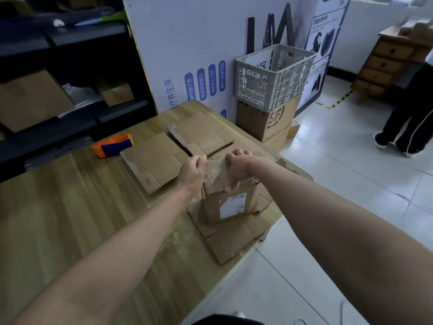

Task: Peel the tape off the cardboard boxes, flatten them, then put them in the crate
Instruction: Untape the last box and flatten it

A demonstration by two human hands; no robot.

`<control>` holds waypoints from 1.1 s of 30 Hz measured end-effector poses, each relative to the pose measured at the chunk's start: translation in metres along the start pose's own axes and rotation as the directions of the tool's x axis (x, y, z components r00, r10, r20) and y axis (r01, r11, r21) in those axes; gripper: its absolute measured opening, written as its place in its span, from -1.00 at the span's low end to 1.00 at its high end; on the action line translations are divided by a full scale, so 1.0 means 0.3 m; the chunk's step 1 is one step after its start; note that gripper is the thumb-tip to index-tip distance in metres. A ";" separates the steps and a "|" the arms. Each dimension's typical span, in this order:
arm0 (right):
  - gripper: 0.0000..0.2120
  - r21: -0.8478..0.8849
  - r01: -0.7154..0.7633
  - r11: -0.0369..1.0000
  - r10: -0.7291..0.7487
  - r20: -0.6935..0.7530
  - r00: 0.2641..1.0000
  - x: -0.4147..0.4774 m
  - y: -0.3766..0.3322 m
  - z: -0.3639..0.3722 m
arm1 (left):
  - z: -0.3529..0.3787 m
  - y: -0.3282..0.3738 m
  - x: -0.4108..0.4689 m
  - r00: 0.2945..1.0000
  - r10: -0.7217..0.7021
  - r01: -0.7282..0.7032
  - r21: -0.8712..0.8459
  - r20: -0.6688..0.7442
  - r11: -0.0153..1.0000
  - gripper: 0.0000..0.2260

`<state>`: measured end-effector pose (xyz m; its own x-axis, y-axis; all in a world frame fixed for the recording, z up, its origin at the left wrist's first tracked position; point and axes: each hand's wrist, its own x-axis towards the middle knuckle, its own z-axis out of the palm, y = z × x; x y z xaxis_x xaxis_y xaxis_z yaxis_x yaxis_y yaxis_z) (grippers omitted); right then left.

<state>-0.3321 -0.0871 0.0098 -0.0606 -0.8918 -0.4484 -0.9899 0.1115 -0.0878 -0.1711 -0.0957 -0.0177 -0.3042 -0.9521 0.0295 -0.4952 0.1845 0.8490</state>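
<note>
My left hand is clenched into a fist at the top left corner of the upright box. It looks to be pinching the clear tape that crinkles across the box's top, though the knuckles hide the exact pinch point. My right hand clamps the box top from above, fingers hooked over the far edge and thumb pressed on the near face just above the white label. Both forearms reach out long and nearly straight, with the wrists about level with the box top.

To peel well, I judge the right hand should bear down hard while the left draws the tape low and back along the seam toward 9 o'clock. A slow pull should bring the film off in one strip rather than tearing it or lifting paper from the cardboard. The box is tall and stands on loose card, so a sideways jerk could tip it.

The box sits near the right edge of the worktop, on flat cardboard pieces. Flattened boxes lie at 11 to 12 o'clock, and a tape dispenser at 10 o'clock. The crate stands at 1 o'clock, well apart, on top of a shipping carton.
</note>
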 end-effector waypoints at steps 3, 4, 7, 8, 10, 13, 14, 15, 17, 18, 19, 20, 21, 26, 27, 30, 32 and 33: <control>0.05 -0.005 0.002 1.000 -0.002 0.007 1.000 0.002 -0.005 -0.010 | 0.003 0.009 0.007 0.993 0.007 -0.033 0.233 0.114 0.972 -0.70; 0.04 -0.001 -0.001 1.000 0.001 0.010 1.000 0.003 -0.007 -0.010 | 0.011 0.009 0.012 0.993 0.002 -0.041 0.320 0.121 0.947 -0.75; 0.02 -0.018 -0.010 1.000 0.010 0.015 1.000 0.003 -0.011 -0.009 | 0.026 0.014 0.024 0.997 0.004 -0.031 0.327 0.081 0.944 -0.79; 0.02 -0.024 -0.010 1.000 0.010 0.016 1.000 0.003 -0.012 -0.009 | 0.025 0.010 0.024 0.998 -0.003 -0.017 0.284 0.069 0.959 -0.78; 0.00 -0.024 -0.011 1.000 0.012 0.017 1.000 0.003 -0.012 -0.009 | 0.009 0.003 0.021 0.997 -0.055 0.052 0.067 0.056 0.996 -0.78; -0.02 -0.019 -0.021 1.000 0.021 0.024 1.000 0.002 -0.011 -0.017 | -0.031 -0.008 0.007 0.976 -0.183 0.216 -0.416 0.118 0.883 -0.79; -0.02 -0.019 -0.022 1.000 0.022 0.027 0.999 0.003 -0.011 -0.018 | -0.045 -0.012 0.001 0.962 -0.221 0.272 -0.539 0.158 0.797 -0.78; -0.02 -0.020 -0.023 1.000 0.023 0.031 0.999 0.003 -0.012 -0.019 | -0.059 -0.017 -0.007 0.949 -0.243 0.316 -0.637 0.203 0.703 -0.78; -0.02 -0.023 -0.034 0.999 0.034 0.039 0.999 0.003 -0.012 -0.022 | -0.078 -0.029 -0.022 0.928 -0.263 0.367 -0.768 0.263 0.524 -0.78; -0.01 -0.027 -0.040 0.999 0.041 0.044 0.998 0.004 -0.014 -0.024 | -0.086 -0.037 -0.029 0.922 -0.283 0.371 -0.806 0.263 0.461 -0.79; 0.00 -0.033 -0.044 0.998 0.046 0.049 0.998 0.005 -0.017 -0.025 | -0.091 -0.045 -0.033 0.915 -0.321 0.369 -0.831 0.245 0.417 -0.79; 0.00 -0.041 -0.045 0.998 0.047 0.053 0.997 0.005 -0.022 -0.025 | -0.095 -0.051 -0.035 0.899 -0.378 0.368 -0.847 0.219 0.384 -0.81; 0.01 -0.048 -0.045 0.998 0.047 0.054 0.997 0.004 -0.027 -0.025 | -0.095 -0.053 -0.033 0.876 -0.441 0.369 -0.857 0.193 0.359 -0.83; 0.09 -0.068 -0.043 0.997 0.050 0.099 0.994 -0.011 -0.023 -0.041 | -0.067 -0.023 -0.030 0.807 -0.554 0.415 -0.864 0.204 0.285 -0.82; 0.13 -0.062 -0.022 0.998 0.029 0.115 0.993 -0.016 -0.020 -0.050 | -0.063 -0.018 -0.030 0.806 -0.546 0.422 -0.868 0.227 0.262 -0.78; 0.29 -0.025 0.064 0.998 -0.061 0.113 0.992 -0.037 -0.026 -0.071 | -0.055 0.003 -0.018 0.815 -0.499 0.425 -0.889 0.296 0.167 -0.72; 0.35 -0.020 0.111 0.994 -0.110 0.064 0.992 -0.053 -0.041 -0.078 | -0.048 0.023 -0.004 0.818 -0.480 0.428 -0.893 0.316 0.141 -0.72; 0.36 -0.023 0.131 0.991 -0.131 0.028 0.991 -0.062 -0.047 -0.080 | -0.046 0.034 0.002 0.819 -0.474 0.427 -0.895 0.324 0.127 -0.72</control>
<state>-0.3202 -0.0826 0.0406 0.0729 -0.8859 -0.4580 -0.9919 -0.0166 -0.1258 -0.1651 -0.0977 -0.0018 -0.2779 -0.7885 -0.5487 0.5355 -0.6014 0.5930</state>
